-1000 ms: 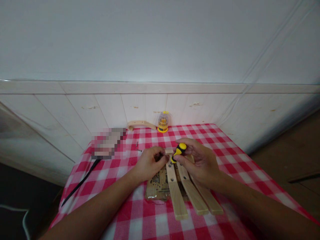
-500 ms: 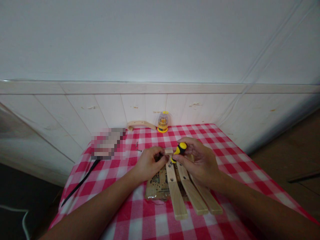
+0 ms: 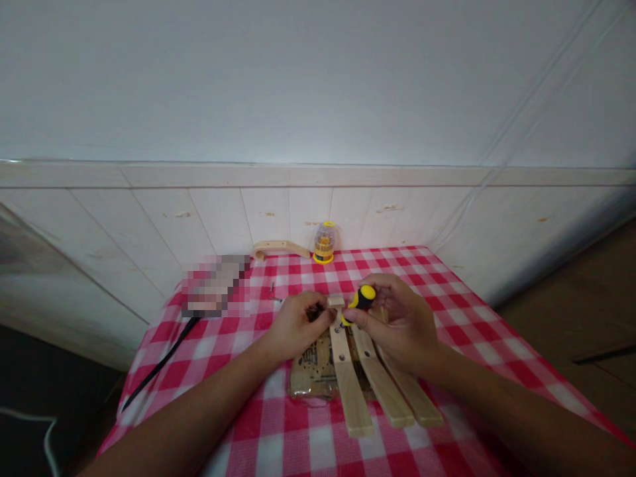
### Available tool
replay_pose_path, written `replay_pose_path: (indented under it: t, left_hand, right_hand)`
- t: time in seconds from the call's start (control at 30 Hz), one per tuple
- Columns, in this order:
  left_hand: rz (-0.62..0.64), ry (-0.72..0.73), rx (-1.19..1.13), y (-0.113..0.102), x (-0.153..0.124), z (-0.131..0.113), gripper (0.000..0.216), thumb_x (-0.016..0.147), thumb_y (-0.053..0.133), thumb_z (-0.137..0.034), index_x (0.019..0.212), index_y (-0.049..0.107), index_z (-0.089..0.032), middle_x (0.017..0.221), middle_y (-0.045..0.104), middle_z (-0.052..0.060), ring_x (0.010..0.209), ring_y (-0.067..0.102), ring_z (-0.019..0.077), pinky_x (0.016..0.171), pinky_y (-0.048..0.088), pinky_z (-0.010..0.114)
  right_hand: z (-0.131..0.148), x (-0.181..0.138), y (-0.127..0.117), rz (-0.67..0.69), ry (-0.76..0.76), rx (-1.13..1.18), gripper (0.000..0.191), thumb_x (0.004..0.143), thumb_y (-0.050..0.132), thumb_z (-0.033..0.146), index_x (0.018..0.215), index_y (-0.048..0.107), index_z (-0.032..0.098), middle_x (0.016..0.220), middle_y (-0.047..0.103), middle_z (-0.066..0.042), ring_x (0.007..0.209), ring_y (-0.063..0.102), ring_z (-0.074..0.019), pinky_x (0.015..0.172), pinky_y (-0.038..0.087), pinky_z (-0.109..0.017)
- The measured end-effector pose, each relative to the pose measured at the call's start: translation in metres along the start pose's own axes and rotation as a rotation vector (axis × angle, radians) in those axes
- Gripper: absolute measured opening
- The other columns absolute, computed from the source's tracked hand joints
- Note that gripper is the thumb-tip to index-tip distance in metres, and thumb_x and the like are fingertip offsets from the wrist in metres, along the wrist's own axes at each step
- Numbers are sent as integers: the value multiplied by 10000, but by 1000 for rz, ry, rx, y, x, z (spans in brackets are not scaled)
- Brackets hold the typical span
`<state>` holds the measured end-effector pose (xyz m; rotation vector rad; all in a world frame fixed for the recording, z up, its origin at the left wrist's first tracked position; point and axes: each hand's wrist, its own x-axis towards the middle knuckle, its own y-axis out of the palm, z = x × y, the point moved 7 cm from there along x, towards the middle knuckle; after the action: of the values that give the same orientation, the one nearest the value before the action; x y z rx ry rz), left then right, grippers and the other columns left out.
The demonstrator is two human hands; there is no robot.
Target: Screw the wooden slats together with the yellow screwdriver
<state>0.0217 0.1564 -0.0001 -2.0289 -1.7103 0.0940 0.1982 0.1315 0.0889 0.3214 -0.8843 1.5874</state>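
Note:
Three pale wooden slats [image 3: 380, 387] lie fanned out on the red-and-white checked tablecloth [image 3: 437, 291], their far ends under my hands. My right hand [image 3: 397, 324] is closed round a short yellow-and-black screwdriver [image 3: 358, 303], whose tip points down at the far end of the left slat [image 3: 348, 384]. My left hand [image 3: 297, 324] is closed, fingertips pressed against that slat's left side near the tip. Whether it holds anything small is hidden.
A clear bag with printed paper [image 3: 311, 371] lies under the slats. At the table's far edge stand a yellow-based clear dome holder [image 3: 324, 244] and a curved wooden piece [image 3: 279, 249]. A blurred object [image 3: 214, 286] with a black cable [image 3: 161, 361] lies left. A few screws [image 3: 273, 293] lie nearby.
My right hand and the screwdriver have shifted slightly to the right, with the handle tilted a little more. My left hand and the slats have stayed in place.

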Motion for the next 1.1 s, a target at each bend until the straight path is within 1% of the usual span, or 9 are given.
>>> replay_pose_path:
  t: [0.07, 0.2, 0.43, 0.57, 0.67, 0.77, 0.87, 1.0, 1.1]
  left_hand:
    - [-1, -3, 5, 0, 0, 0, 264, 912, 642, -410, 788, 698, -184, 708, 693, 20, 638, 602, 165, 606, 441, 262]
    - [0, -20, 13, -1, 0, -1, 252, 907, 634, -397, 790, 693, -182, 670, 652, 5, 609, 566, 156, 581, 407, 258]
    - [14, -26, -8, -1, -1, -5, 233, 909, 627, -376, 798, 691, -181, 695, 669, 10, 632, 587, 159, 594, 423, 257]
    - [17, -11, 8, -2, 0, -5, 225, 917, 636, -360, 799, 703, -181, 724, 710, 23, 654, 620, 169, 611, 451, 262]
    - [27, 5, -1, -2, 0, -5, 208, 923, 641, -345, 810, 714, -186, 768, 748, 32, 697, 661, 183, 657, 496, 272]
    - [33, 16, -3, -1, 1, -5, 202, 927, 635, -331, 809, 716, -188, 776, 755, 33, 714, 671, 186, 676, 509, 275]
    - [35, 13, 8, -1, 1, -5, 229, 929, 627, -348, 788, 702, -184, 765, 747, 38, 698, 659, 185, 660, 498, 276]
    - [33, 1, 6, -1, 0, -5, 251, 927, 626, -380, 789, 691, -181, 752, 730, 35, 679, 635, 181, 647, 476, 278]
    - [28, 0, 5, -2, 0, -5, 251, 923, 625, -389, 802, 692, -180, 736, 710, 27, 671, 618, 174, 641, 460, 273]
  right_hand:
    - [3, -2, -1, -7, -34, 37, 298, 882, 842, 215, 1107, 658, 277, 882, 738, 3, 737, 734, -180, 668, 619, -302]
    - [10, -6, 0, 50, -87, 131, 293, 913, 812, 209, 1139, 641, 285, 897, 721, 0, 741, 728, -180, 668, 620, -309]
    - [13, -10, 3, 95, -96, 102, 283, 911, 803, 213, 1139, 648, 282, 898, 721, -7, 749, 718, -183, 678, 619, -311]
    - [14, -10, 5, 125, -90, 99, 297, 916, 804, 234, 1179, 675, 277, 953, 764, -30, 763, 728, -185, 693, 626, -315]
    - [20, -8, 7, 211, -87, 88, 317, 930, 753, 200, 1236, 700, 268, 1002, 798, -51, 836, 770, -206, 728, 644, -326]
    - [26, -7, 9, 304, -98, 94, 386, 934, 699, 151, 1303, 696, 262, 980, 810, -53, 890, 798, -222, 747, 655, -330]
    - [25, -7, 8, 284, -97, 98, 392, 932, 713, 144, 1303, 686, 266, 976, 808, -45, 859, 795, -207, 752, 653, -327]
    - [20, -9, 9, 246, -89, 90, 326, 925, 768, 193, 1234, 685, 258, 1016, 803, -54, 822, 775, -198, 736, 646, -325]
    - [18, -10, 9, 221, -81, 92, 287, 925, 790, 237, 1192, 685, 252, 999, 791, -55, 802, 762, -197, 722, 638, -322]
